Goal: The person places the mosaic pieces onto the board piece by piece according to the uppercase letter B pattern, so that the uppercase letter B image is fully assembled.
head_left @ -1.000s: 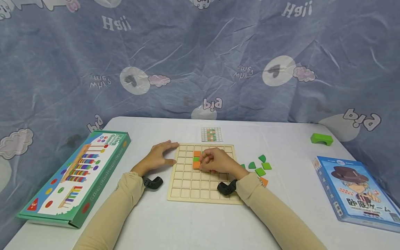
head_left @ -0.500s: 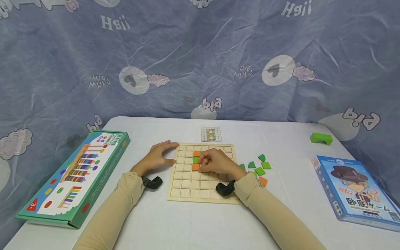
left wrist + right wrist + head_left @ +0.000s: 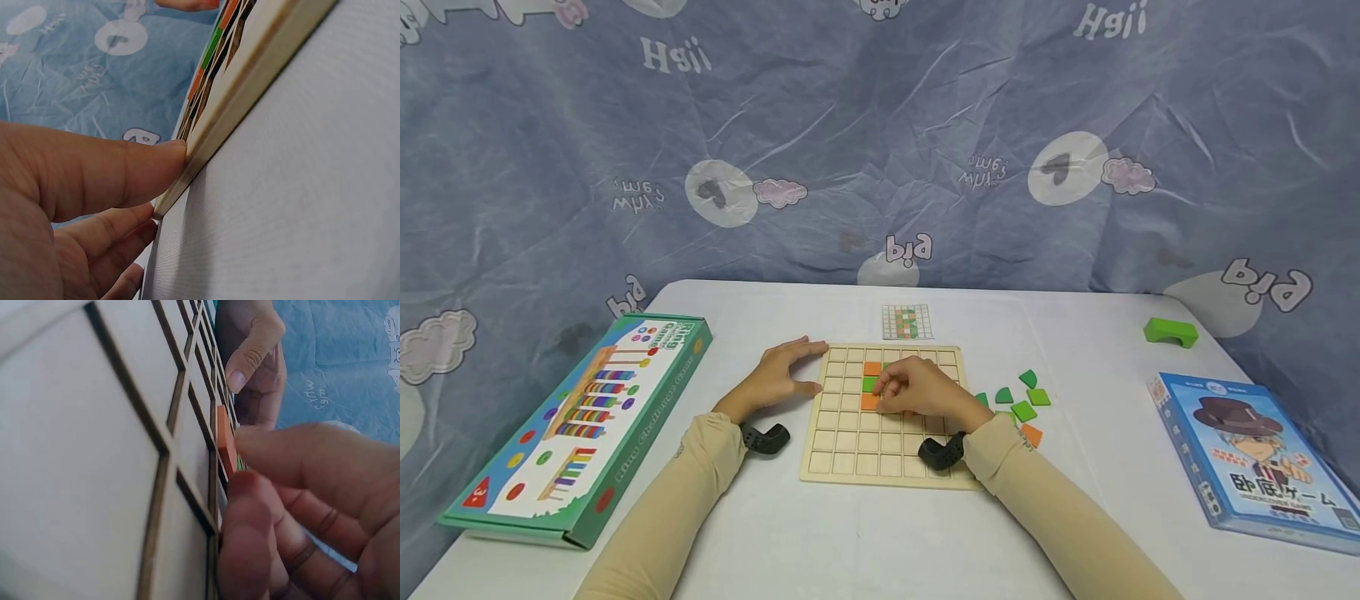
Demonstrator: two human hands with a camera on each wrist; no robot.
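A wooden grid board (image 3: pixel 842 473) lies flat on the table. At its left edge rests my left hand (image 3: pixel 773 380), thumb and fingers extended; the left wrist view has the thumb tip (image 3: pixel 172 153) against the board's side. Over the middle of the grid, my right hand (image 3: pixel 922 388) has its thumb and curled finger at an orange square tile (image 3: pixel 226 440), which tilts slightly in its cell. Above that tile sit a green tile (image 3: pixel 869 384) and another orange tile (image 3: pixel 872 367). A bit of green shows beside the upper one; my right hand covers the cells further right.
Loose green and orange tiles (image 3: pixel 1023 412) lie right of the board. A small pattern card (image 3: pixel 907 322) is behind it. A green game box (image 3: pixel 587 417) stands left, a blue game box (image 3: pixel 1255 458) right, and a green arch block (image 3: pixel 1172 332) back right.
My right hand stays at the lower orange tile, its fingertips shifting only slightly as the tile edges a little down and left. My left hand has not moved.
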